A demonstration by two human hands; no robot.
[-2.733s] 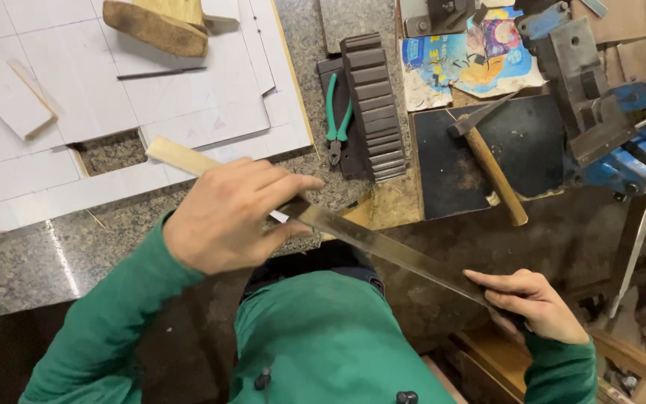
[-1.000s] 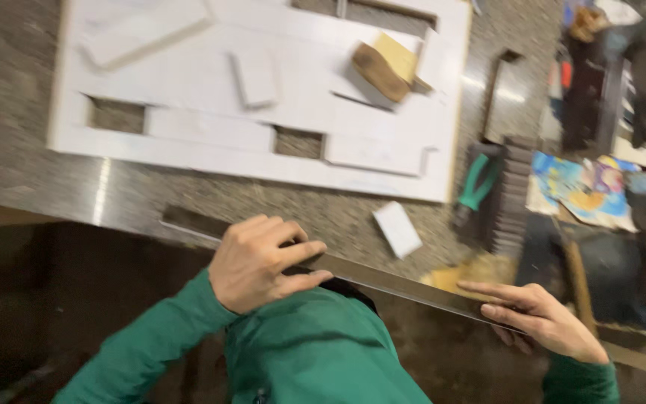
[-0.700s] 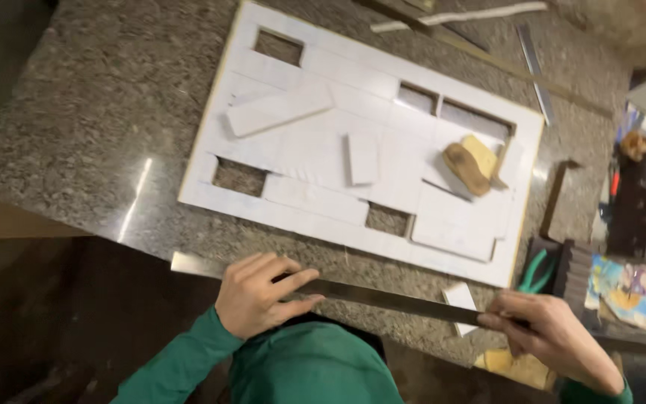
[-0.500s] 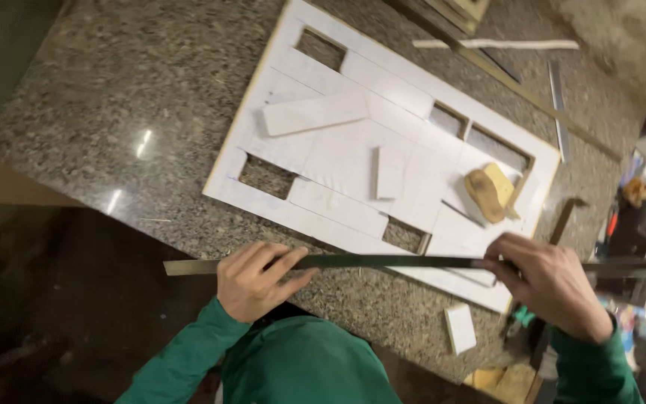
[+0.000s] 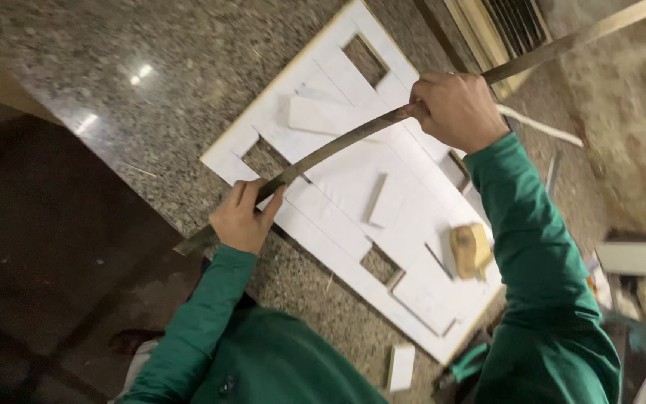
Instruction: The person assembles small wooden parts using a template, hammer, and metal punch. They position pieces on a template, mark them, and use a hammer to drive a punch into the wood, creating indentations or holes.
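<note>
Now both hands (image 5: 244, 217) around a bowed metal strip (image 5: 338, 144).

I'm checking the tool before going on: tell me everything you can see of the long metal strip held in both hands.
The long metal strip is thin, flat and narrow, dull grey-brown, like a steel straightedge. It runs diagonally from lower left to the upper right corner, bowed along its length. The left hand grips it near its lower end and the right hand grips it farther up. It lies across the white board on the granite counter; whether it touches the board cannot be told.
</note>
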